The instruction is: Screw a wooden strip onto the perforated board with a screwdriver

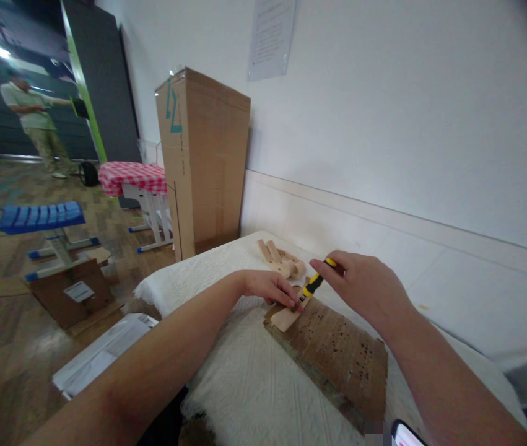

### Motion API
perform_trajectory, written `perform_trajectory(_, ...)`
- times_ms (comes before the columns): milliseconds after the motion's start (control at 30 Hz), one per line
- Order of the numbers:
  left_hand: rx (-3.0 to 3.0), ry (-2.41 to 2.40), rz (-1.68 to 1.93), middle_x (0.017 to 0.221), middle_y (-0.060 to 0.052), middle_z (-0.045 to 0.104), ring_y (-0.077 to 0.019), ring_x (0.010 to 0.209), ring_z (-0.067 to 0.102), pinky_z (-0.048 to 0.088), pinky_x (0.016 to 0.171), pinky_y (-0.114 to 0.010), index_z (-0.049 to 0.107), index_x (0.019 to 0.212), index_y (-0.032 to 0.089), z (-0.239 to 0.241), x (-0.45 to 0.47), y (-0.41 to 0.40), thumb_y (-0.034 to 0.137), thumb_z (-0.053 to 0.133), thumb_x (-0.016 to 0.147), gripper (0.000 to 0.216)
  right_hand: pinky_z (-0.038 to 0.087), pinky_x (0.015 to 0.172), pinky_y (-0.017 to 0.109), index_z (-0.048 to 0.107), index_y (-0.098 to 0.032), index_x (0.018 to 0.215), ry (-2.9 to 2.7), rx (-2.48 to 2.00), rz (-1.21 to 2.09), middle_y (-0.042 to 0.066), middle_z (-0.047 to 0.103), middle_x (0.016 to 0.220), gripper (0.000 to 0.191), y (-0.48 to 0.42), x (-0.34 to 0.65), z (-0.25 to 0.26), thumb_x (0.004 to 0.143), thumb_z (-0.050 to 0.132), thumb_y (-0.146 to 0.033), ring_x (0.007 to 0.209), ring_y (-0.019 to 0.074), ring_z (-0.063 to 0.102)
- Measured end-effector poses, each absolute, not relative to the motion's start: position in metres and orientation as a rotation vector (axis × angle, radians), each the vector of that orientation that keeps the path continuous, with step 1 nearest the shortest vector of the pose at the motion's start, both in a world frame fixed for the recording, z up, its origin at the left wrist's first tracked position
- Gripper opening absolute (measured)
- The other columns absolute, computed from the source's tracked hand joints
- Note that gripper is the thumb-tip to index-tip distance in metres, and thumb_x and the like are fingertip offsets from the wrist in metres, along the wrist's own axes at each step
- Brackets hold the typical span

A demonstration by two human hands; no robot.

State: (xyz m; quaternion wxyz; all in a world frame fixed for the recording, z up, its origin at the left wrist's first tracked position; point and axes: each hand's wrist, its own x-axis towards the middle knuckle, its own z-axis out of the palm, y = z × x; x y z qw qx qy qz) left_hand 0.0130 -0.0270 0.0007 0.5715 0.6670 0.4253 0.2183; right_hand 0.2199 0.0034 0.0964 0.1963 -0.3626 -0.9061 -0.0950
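My right hand (365,284) grips a yellow-and-black screwdriver (313,284), whose tip points down onto a small pale wooden piece (285,318). My left hand (270,286) rests its fingers on that piece, right beside the tip. The piece lies on the near-left end of a brown pegboard-like sheet (337,356) dotted with small holes. A few more wooden parts (279,257) lie just behind, near the wall.
A white textured cloth (239,378) covers the table. A tall cardboard box (202,161) stands to the left by the wall. A phone corner (405,435) shows at the bottom. Flat white packages (100,353) and cardboard lie on the floor; a person (35,121) stands far left.
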Motion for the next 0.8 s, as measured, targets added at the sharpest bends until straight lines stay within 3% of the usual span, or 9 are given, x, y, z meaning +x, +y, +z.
perform_trajectory(200, 1.575, 0.998, 0.519, 0.088, 0.0, 0.064, -0.0092, 0.068, 0.047, 0.026, 0.05, -0.019, 0.071, 0.096, 0.023, 0.001, 0.0133, -0.0279, 0.041, 0.067, 0.073, 0.029, 0.034, 0.055, 0.028, 0.065, -0.024, 0.101, -2.557, -0.856, -0.085, 0.004, 0.07, 0.076, 0.041, 0.0039, 0.2223, 0.0944, 0.09, 0.032, -0.044, 0.069, 0.0194, 0.061)
perform_trajectory(267, 1.583, 1.006, 0.518, 0.087, 0.0, 0.064, -0.0091, 0.067, 0.046, 0.026, 0.05, -0.019, 0.071, 0.096, 0.023, 0.0009, 0.0132, -0.028, 0.04, 0.066, 0.073, 0.029, 0.034, 0.054, 0.028, 0.066, -0.023, 0.092, -2.563, -0.836, -0.107, 0.004, 0.068, 0.073, 0.038, 0.0036, 0.223, 0.0949, 0.09, 0.032, -0.039, 0.065, 0.0181, 0.06)
perform_trajectory(367, 1.582, 1.016, 0.517, 0.086, 0.0, 0.064, -0.0093, 0.067, 0.046, 0.026, 0.05, -0.019, 0.071, 0.095, 0.023, 0.0006, 0.0131, -0.0279, 0.041, 0.066, 0.073, 0.028, 0.029, 0.05, 0.029, 0.061, -0.022, 0.063, -2.519, -0.936, -0.208, 0.003, 0.061, 0.058, 0.046, 0.0041, 0.2218, 0.0949, 0.088, 0.034, -0.05, 0.054, 0.017, 0.054)
perform_trajectory(467, 1.569, 1.023, 0.511, 0.086, 0.0, 0.063, -0.0094, 0.067, 0.046, 0.026, 0.049, -0.019, 0.071, 0.096, 0.024, 0.0009, 0.0133, -0.0282, 0.041, 0.066, 0.073, 0.029, 0.033, 0.053, 0.029, 0.058, -0.021, 0.059, -2.469, -0.922, -0.248, 0.004, 0.061, 0.062, 0.047, 0.007, 0.2188, 0.0921, 0.086, 0.038, -0.053, 0.058, 0.0175, 0.054)
perform_trajectory(567, 1.563, 1.031, 0.516, 0.085, 0.0, 0.064, -0.0089, 0.066, 0.046, 0.025, 0.048, -0.019, 0.071, 0.096, 0.024, 0.0013, 0.0135, -0.0285, 0.041, 0.067, 0.072, 0.03, 0.041, 0.063, 0.031, 0.066, -0.018, 0.08, -2.461, -0.744, -0.157, 0.008, 0.065, 0.08, 0.037, 0.0106, 0.2172, 0.0883, 0.088, 0.039, -0.043, 0.07, 0.0187, 0.059)
perform_trajectory(667, 1.569, 1.027, 0.527, 0.085, 0.0, 0.064, -0.009, 0.066, 0.047, 0.025, 0.049, -0.019, 0.071, 0.095, 0.024, 0.0005, 0.0132, -0.0282, 0.041, 0.068, 0.071, 0.03, 0.045, 0.067, 0.032, 0.063, -0.016, 0.109, -2.444, -0.646, -0.03, 0.009, 0.068, 0.096, 0.038, 0.0104, 0.2191, 0.0875, 0.087, 0.041, -0.037, 0.072, 0.0181, 0.06)
perform_trajectory(800, 1.552, 1.026, 0.518, 0.088, 0.0, 0.065, -0.0096, 0.07, 0.049, 0.028, 0.051, -0.019, 0.071, 0.095, 0.025, -0.0013, 0.0121, -0.0269, 0.042, 0.068, 0.071, 0.03, 0.046, 0.072, 0.032, 0.064, -0.016, 0.11, -2.486, -0.553, -0.011, 0.008, 0.069, 0.099, 0.036, 0.0052, 0.2238, 0.0916, 0.086, 0.041, -0.032, 0.077, 0.0179, 0.062)
